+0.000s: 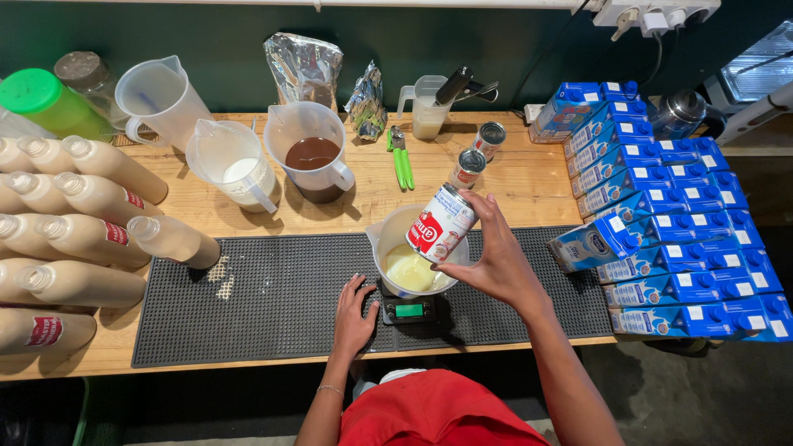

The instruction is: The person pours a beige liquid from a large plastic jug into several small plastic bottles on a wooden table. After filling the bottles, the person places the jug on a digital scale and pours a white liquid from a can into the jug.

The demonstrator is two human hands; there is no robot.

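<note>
Red cloth [438, 409] on the person's lap fills the bottom edge of the head view; just above it the left hand [353, 315] lies flat on the black rubber mat [273, 297], fingers [357, 289] spread narrow and holding nothing, its fingertips just beside a small scale [408, 310] with a green display; on the scale stands a white jug [395, 248] with pale cream liquid in its bottom. Right hand [496, 260] has its fingers wrapped around a red-and-white can [442, 223], tilted with its mouth down over the jug, above the pale liquid.

Behind, on the wooden surface [512, 177], two more cans [467, 168] stand near a green-handled can opener [401, 157]; a clear jug [312, 153] holds dark brown liquid; beside it another clear jug [233, 169] holds white liquid at the bottom; a third jug [161, 99] at the back looks empty; a small measuring jug [428, 111] holds a pale liquid and a black-handled tool; two foil bags [304, 66] stand against the wall.

To the left lie many plastic bottles [99, 239] filled with beige liquid, on their sides; a green-lidded container [49, 103] stands behind them; to the right blue cartons [669, 239] are stacked in rows.
</note>
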